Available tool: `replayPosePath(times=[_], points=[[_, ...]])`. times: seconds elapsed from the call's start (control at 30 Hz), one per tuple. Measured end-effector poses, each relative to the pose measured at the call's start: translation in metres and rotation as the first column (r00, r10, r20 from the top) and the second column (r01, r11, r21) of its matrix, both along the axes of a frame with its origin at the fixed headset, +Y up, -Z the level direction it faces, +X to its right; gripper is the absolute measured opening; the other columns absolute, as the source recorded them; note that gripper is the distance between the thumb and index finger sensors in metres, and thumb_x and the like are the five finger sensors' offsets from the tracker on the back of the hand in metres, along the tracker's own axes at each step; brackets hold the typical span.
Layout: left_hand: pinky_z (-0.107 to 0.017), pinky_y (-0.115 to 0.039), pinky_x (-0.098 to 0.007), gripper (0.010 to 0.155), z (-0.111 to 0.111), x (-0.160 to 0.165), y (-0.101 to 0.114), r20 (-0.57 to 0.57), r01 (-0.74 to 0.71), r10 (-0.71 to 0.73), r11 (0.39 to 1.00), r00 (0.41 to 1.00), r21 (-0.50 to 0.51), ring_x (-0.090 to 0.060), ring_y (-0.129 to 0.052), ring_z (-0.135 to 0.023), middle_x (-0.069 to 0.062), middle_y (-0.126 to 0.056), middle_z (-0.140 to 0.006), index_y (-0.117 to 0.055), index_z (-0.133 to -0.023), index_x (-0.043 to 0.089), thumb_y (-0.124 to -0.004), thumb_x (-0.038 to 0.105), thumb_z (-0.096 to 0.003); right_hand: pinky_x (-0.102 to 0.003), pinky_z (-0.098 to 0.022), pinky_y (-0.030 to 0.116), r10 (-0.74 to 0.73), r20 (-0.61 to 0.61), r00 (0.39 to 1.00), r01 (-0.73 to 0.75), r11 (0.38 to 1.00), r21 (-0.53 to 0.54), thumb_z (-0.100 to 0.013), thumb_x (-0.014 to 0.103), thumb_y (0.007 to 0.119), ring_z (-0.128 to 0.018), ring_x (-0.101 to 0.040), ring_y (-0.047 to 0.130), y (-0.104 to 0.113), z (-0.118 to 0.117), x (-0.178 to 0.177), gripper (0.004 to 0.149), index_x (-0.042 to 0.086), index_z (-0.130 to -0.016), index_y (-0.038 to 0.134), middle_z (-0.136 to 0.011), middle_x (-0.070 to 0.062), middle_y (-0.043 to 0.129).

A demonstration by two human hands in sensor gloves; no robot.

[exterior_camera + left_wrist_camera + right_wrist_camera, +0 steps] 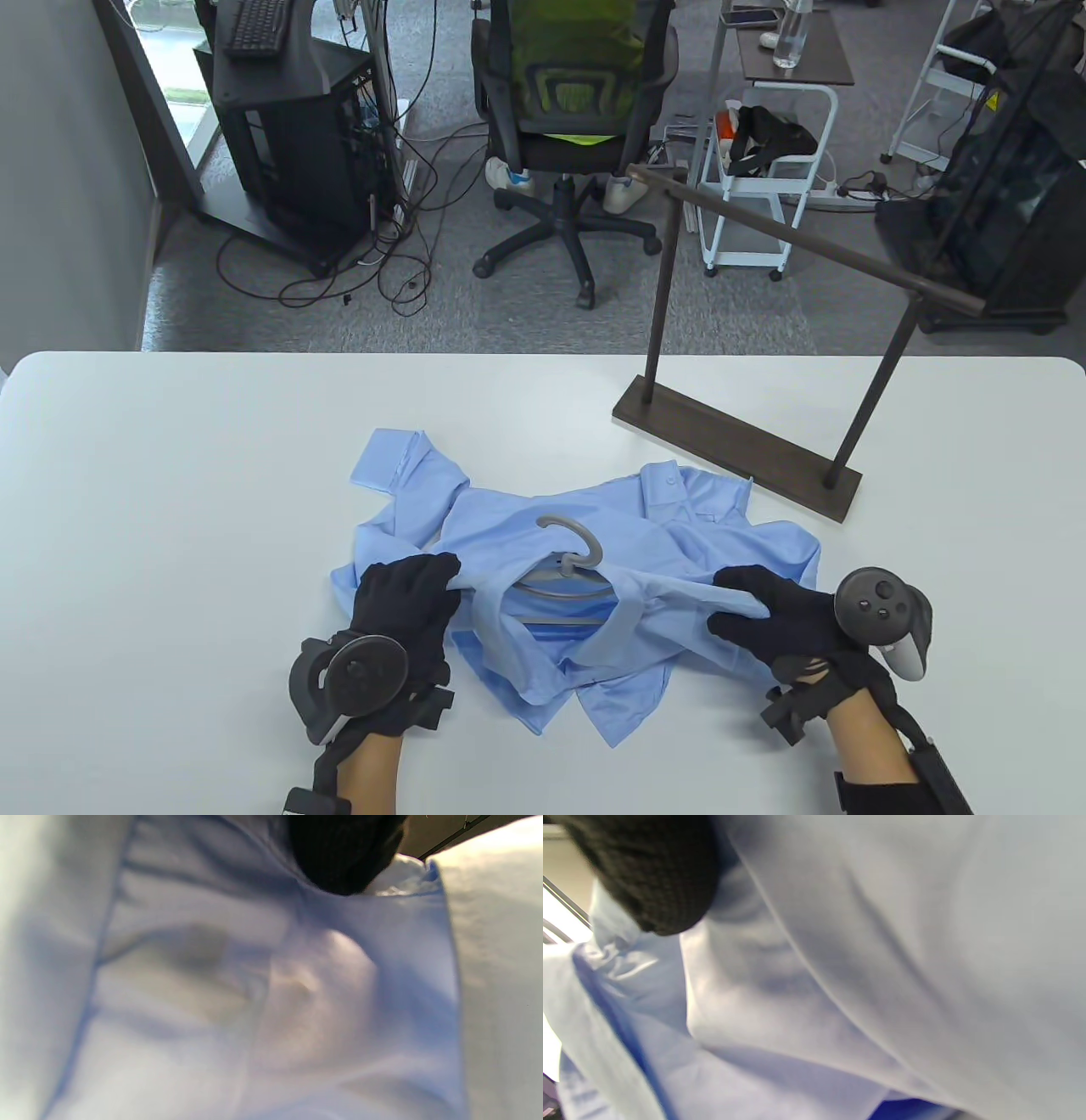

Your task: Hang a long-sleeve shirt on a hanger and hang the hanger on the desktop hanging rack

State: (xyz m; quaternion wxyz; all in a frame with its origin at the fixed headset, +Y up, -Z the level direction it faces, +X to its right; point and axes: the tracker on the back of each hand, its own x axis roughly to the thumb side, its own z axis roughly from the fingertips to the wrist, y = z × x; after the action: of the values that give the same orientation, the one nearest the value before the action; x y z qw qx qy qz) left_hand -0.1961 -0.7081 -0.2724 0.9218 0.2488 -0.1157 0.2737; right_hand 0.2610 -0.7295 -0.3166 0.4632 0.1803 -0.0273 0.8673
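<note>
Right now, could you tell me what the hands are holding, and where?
Both grip the shirt: left hand at its left shoulder, right hand at its right.

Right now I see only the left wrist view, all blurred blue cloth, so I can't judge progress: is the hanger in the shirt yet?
Observer: In the table view, the grey hanger lies inside the open collar of the shirt, with its hook sticking out above the collar.
Operator: What is my other hand doing?
Observer: The right hand grips the cloth at the shirt's right shoulder, and the left hand grips the left shoulder.
Operator: Where would I carry it?
Observer: The rack stands on the table beyond the shirt, to the right, with nothing on its bar.
</note>
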Motion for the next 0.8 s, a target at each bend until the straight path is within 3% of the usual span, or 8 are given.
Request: replayPosePath(times=[0.23,0.4,0.5,0.8], points=[[-0.064,-0.064,-0.070,0.051,0.000,0.000,-0.002,0.000,-0.026,0.026,1.000,1.000,-0.013,-0.035,-0.094,-0.084,-0.007,-0.088,-0.089,-0.082,-0.092,0.025,-0.080,0.042,-0.0438,-0.033,-0.011,0.091,-0.150,0.004,0.989,0.149,0.988,0.039,-0.033,0.059,0.095,-0.024,-0.023,0.106,0.000,0.001,0.002,0.046,0.027,-0.067,0.096,-0.060,-0.008,0.101],[-0.067,-0.049,-0.073,0.071,0.006,-0.005,0.004,-0.053,-0.039,0.041,0.998,0.998,0.045,-0.043,-0.072,-0.100,-0.013,-0.064,-0.108,-0.062,-0.106,0.022,-0.079,0.051,-0.0431,-0.033,-0.010,0.092,-0.207,0.086,0.975,0.205,0.978,0.025,-0.035,0.059,0.095,-0.021,-0.022,0.106,0.006,0.003,0.016,0.046,0.026,-0.066,0.097,-0.058,-0.009,0.102],[-0.068,-0.049,-0.072,0.073,0.010,-0.009,0.009,-0.070,-0.061,0.068,0.994,0.995,0.094,-0.042,-0.070,-0.101,-0.012,-0.061,-0.110,-0.060,-0.107,0.022,-0.079,0.052,-0.0431,-0.033,-0.008,0.092,-0.289,0.211,0.934,0.284,0.957,0.056,-0.036,0.057,0.095,-0.018,-0.022,0.107,0.022,0.008,0.036,0.047,0.025,-0.070,0.098,-0.056,-0.010,0.103],[-0.068,-0.050,-0.072,0.072,0.007,-0.007,0.007,-0.042,-0.058,0.060,0.996,0.997,0.061,-0.042,-0.071,-0.100,-0.012,-0.062,-0.109,-0.062,-0.106,0.021,-0.078,0.053,-0.0432,-0.031,-0.002,0.092,-0.402,0.505,0.764,0.345,0.915,0.207,-0.034,0.054,0.096,-0.009,-0.018,0.107,0.082,0.013,0.085,0.052,0.022,-0.074,0.098,-0.048,-0.009,0.105]])
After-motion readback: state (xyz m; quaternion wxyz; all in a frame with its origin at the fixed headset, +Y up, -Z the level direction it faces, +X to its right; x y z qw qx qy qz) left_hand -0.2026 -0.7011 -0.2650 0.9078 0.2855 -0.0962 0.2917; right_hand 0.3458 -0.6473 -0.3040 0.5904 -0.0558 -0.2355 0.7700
